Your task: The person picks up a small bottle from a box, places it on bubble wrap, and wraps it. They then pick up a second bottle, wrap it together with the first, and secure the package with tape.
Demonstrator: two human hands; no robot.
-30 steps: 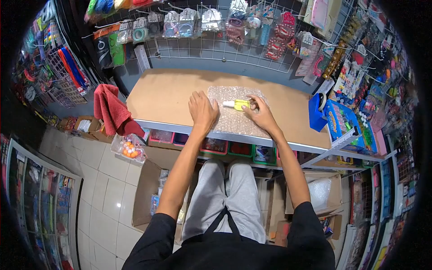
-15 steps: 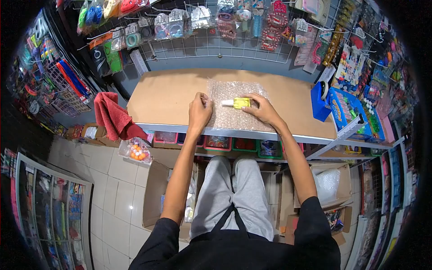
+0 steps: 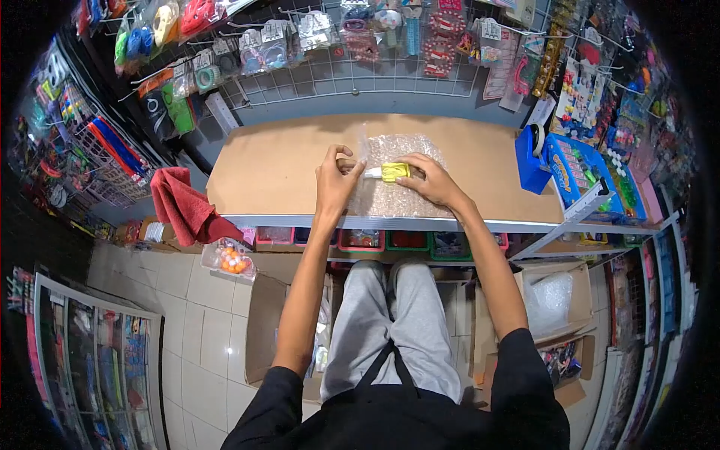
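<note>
A sheet of bubble wrap (image 3: 405, 204) lies on the brown tabletop in front of me. On it rests a small yellow-labelled item (image 3: 392, 172) with a white tapered end pointing left; its exact kind I cannot make out. My right hand (image 3: 435, 182) holds it down from the right, fingers over the top and thumb below. At the sheet's left edge, my left hand (image 3: 337, 180) pinches the wrap between thumb and fingers. That edge stands raised and partly folds over the white tip.
A blue tape dispenser (image 3: 534, 161) stands at the table's right end, beside a blue display box (image 3: 574, 176). A red cloth (image 3: 184, 206) hangs at the left corner. Cardboard boxes, one holding bubble wrap (image 3: 551, 300), sit below. Packaged goods hang on the wire grid (image 3: 356, 91).
My left hand has lifted the wrap's left edge and brought it rightward to the white tip. The right hand still holds the yellow-labelled item, nearly in place. The camera view has shifted slightly.
</note>
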